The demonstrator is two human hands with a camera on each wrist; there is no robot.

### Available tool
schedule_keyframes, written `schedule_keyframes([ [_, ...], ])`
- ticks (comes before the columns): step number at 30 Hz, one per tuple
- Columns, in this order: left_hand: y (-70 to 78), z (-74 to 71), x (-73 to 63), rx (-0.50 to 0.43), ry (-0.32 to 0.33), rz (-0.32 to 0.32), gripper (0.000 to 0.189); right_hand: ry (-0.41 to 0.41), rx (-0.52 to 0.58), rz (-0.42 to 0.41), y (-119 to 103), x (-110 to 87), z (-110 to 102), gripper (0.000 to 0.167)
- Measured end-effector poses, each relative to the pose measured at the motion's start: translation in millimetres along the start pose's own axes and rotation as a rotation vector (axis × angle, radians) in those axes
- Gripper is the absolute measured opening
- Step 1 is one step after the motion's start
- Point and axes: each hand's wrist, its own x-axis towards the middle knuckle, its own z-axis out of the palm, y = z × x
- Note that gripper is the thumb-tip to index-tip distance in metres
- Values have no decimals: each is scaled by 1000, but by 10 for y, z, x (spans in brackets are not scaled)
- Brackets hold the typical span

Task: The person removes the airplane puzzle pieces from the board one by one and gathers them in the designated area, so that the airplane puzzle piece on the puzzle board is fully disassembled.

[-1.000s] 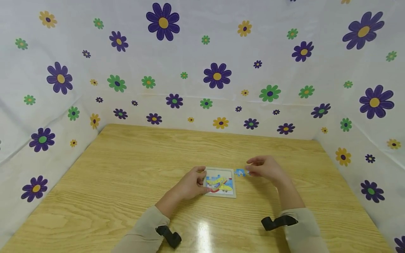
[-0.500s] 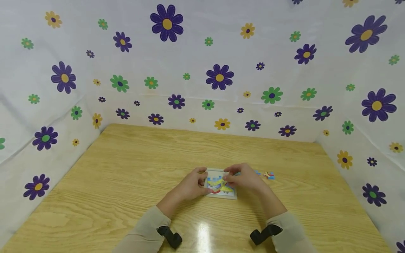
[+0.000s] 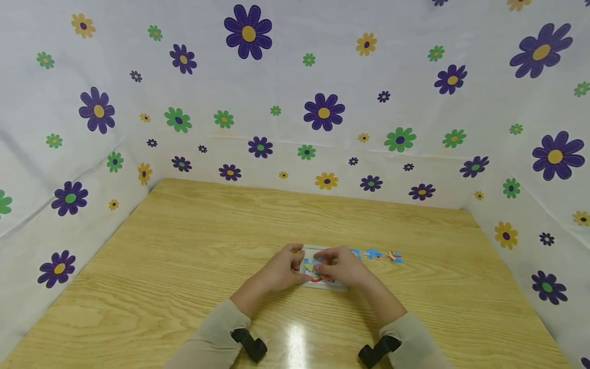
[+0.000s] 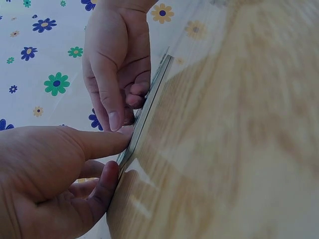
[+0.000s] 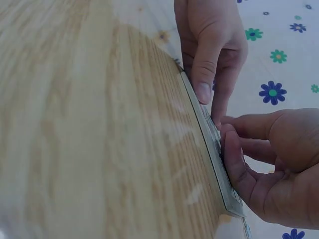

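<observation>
A jigsaw tray [image 3: 338, 287] with a pale frame and a yellow airplane picture lies on the table between the hands. My left hand [image 3: 279, 269] holds its left side, with the thumb on the lower-left border and the fingers at the upper-left corner. Over the middle of the tray is my right hand [image 3: 346, 267], thumb and forefinger close together. They pinch a puzzle piece that is mostly hidden by the fingertips. In the right wrist view, the right hand [image 5: 279, 164] touches the tray [image 5: 215, 154] near its surface.
Loose blue puzzle pieces [image 3: 372, 253] lie in a row just right of the tray, the last a red and blue piece [image 3: 394, 257]. The wooden table [image 3: 207, 220] is enclosed by a flowered cloth [image 3: 276, 66] on three sides.
My right hand has moved left from the row of loose pieces to above the tray, bringing a piece along. My left hand keeps its hold on the tray's left side.
</observation>
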Motion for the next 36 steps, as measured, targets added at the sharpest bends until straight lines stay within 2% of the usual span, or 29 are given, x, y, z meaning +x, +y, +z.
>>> schedule_keyframes([
  [6, 23, -9, -12, -2, 0, -8, 70, 5, -77, -27, -20, -2, 23, 28],
  [15, 31, -7, -18, 28, 4, 4, 70, 18, 58, 13, -28, -28, 15, 19],
  [23, 51, -6, -27, 31, 9, 4, 68, 20, 111, 36, -19, -33, -37, 14],
  [28, 43, 6, -16, 23, 5, 3, 71, 22, 143, 39, -15, -52, -169, 20],
  [36, 18, 8, -1, 27, 3, 8, 72, 37, 147, 103, 69, -124, -537, 25],
])
